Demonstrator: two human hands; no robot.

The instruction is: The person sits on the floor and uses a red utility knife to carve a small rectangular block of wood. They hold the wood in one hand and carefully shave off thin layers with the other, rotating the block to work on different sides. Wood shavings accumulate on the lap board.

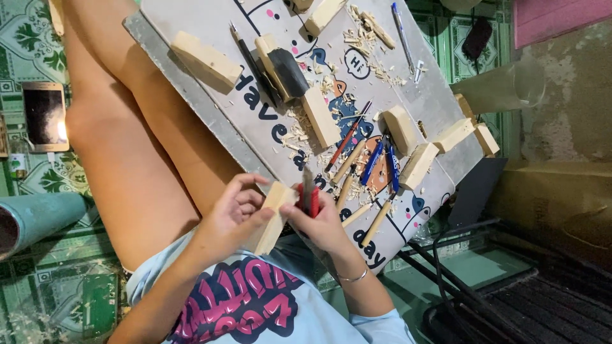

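Wooden block (271,216) clenched in left hand (233,213); right hand (322,223) grips red-handled knife (310,199) at board edge (255,167).

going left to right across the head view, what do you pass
grey pipe end → smartphone on the tiled floor → left hand → pale wooden block held in both hands → right hand gripping a red-handled knife → clear plastic cup lying on its side
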